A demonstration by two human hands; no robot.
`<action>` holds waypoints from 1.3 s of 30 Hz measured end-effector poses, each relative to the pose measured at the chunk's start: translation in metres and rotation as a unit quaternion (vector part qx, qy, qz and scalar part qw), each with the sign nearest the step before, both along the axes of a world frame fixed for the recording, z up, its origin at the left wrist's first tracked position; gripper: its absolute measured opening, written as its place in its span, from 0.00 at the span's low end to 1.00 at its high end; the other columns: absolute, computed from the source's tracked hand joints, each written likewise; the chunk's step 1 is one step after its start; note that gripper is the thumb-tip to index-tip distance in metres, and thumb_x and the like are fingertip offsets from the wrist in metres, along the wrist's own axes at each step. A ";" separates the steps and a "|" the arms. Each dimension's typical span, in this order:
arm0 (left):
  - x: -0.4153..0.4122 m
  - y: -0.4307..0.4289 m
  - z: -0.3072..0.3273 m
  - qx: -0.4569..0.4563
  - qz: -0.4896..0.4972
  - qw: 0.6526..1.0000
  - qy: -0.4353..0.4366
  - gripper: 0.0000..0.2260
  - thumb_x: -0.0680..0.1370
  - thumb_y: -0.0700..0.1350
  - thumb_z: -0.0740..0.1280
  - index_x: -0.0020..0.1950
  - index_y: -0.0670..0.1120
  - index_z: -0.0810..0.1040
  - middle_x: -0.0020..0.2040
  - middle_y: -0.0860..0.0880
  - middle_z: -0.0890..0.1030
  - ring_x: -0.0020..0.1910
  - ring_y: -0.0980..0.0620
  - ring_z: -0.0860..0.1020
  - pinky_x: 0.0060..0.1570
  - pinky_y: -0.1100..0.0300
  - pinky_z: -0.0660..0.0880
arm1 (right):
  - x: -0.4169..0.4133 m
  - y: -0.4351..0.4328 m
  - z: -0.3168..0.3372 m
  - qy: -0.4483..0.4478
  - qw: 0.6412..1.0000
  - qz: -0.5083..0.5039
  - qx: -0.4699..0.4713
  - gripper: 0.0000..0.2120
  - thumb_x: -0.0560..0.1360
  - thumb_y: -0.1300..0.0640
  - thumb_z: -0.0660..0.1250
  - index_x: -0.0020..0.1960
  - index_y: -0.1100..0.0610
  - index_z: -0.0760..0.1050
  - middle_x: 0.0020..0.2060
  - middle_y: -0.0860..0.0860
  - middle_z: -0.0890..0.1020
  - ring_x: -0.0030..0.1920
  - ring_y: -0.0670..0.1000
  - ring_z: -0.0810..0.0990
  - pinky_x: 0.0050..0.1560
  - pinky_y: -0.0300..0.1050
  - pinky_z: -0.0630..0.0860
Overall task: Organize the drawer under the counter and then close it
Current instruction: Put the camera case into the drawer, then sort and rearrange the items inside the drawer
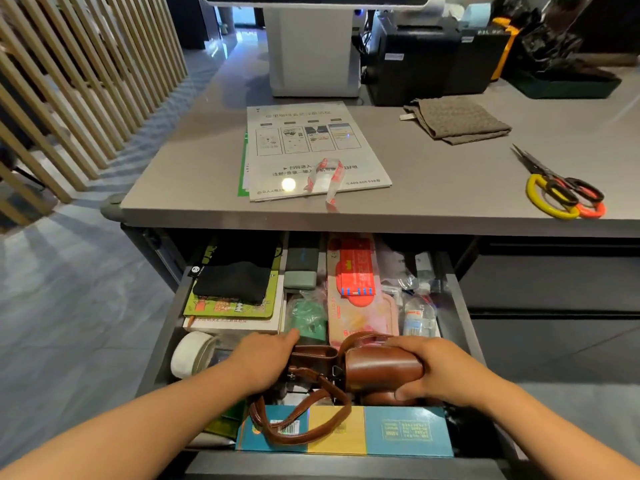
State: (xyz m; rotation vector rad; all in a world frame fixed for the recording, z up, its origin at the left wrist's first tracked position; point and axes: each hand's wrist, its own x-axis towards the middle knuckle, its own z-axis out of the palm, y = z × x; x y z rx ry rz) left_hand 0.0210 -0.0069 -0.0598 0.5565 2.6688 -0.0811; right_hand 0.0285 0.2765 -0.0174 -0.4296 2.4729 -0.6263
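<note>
The drawer (457, 306) under the grey counter (194, 168) stands pulled out and full. A brown leather camera case (377, 367) lies near its front, and its strap (304, 427) loops over a teal and yellow box (391, 433). My right hand (440, 370) grips the case's right end, fingers over the top and thumb below. My left hand (263, 362) holds the case's left part, with the index finger stretched toward a green packet (308, 318). Behind lie a black cloth (235, 275) on books, a pink pouch (360, 306) and small bottles (419, 317).
A white tape roll (190, 353) sits at the drawer's left. On the counter lie laminated sheets (311, 147), a folded grey cloth (457, 119) and scissors (561, 188) with yellow and orange handles. A monitor stand (311, 50) and black devices (426, 60) fill the back. Wooden slats (69, 81) rise at left.
</note>
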 end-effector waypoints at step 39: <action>-0.001 0.044 0.025 0.165 -0.024 0.962 -0.217 0.38 0.74 0.58 0.67 0.74 0.65 0.45 0.71 0.48 0.67 0.66 0.46 0.70 0.65 0.55 0.67 | 0.012 0.001 -0.010 -0.163 0.981 -0.075 -0.067 0.39 0.68 0.43 0.73 0.73 0.43 0.56 0.60 0.41 0.73 0.57 0.41 0.74 0.56 0.28 0.69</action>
